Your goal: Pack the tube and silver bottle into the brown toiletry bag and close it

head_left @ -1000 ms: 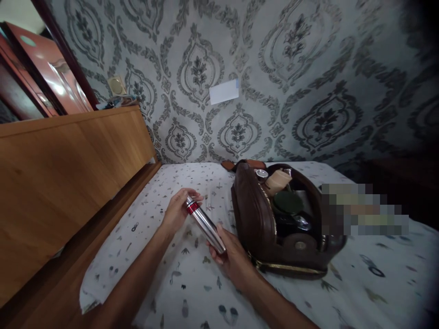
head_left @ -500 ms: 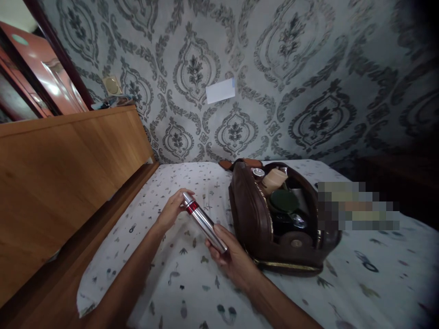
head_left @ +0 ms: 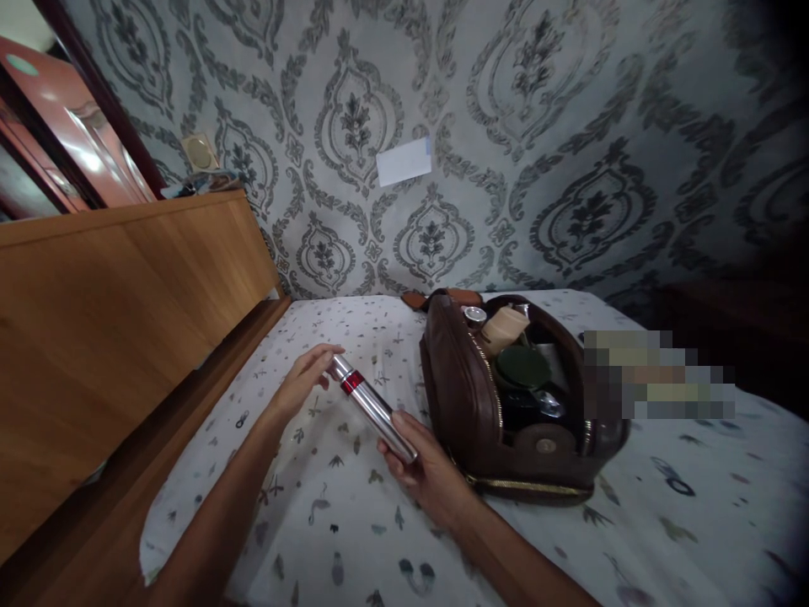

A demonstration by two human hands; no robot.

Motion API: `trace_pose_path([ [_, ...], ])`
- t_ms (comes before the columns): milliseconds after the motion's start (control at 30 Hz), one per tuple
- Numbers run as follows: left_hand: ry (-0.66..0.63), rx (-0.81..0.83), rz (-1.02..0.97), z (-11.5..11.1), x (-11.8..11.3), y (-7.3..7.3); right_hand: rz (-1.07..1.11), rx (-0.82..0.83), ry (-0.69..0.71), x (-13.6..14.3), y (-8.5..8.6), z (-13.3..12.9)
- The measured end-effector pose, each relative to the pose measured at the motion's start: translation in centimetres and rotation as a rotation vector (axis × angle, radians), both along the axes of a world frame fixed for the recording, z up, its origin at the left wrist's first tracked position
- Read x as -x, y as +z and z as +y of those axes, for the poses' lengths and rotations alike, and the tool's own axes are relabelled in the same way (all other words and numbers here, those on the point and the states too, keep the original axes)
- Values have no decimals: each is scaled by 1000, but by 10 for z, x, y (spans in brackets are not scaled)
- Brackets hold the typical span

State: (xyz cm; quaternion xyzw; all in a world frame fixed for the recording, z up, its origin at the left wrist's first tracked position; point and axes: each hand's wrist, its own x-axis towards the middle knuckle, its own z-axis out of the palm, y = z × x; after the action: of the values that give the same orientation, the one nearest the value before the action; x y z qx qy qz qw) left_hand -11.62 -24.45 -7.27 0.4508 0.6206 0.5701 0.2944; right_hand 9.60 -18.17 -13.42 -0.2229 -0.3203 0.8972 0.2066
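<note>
A slim silver metal cylinder (head_left: 377,411) with a shiny red band slants across the middle of the view above the bed. My right hand (head_left: 420,459) is closed around its lower end. At the upper end, the fingers of my left hand (head_left: 311,375) bend around the silver cap's tip; part of their contact is hidden. Right of my hands stands a brown leather bag (head_left: 458,379), unzipped and gaping. In its mouth lie a round dark green lid or case (head_left: 523,368), a beige item (head_left: 504,329) and a small white-topped container (head_left: 474,316).
A white patterned sheet (head_left: 354,523) covers the bed under the bag and my hands. Along the left runs a wooden headboard or panel (head_left: 139,295). Behind is a patterned grey wall (head_left: 436,236) with a white paper (head_left: 404,163). A blurred-out patch lies right of the bag.
My left hand has drawn slightly left along the cap, so more of the cap's tip shows. The right hand keeps its grip on the cylinder; the bag stays put.
</note>
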Motion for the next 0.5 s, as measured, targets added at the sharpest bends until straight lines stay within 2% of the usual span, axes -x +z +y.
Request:
trace_pose_path([
  [133,-37,62,59,2,-1,-1,-23,-31,24,0,-1,0],
  [300,-141,8,3,-2,4,3,-38,-23,33,1,-5,0],
  [500,-93,131,115,1,0,2,3,-58,17,0,-4,0],
])
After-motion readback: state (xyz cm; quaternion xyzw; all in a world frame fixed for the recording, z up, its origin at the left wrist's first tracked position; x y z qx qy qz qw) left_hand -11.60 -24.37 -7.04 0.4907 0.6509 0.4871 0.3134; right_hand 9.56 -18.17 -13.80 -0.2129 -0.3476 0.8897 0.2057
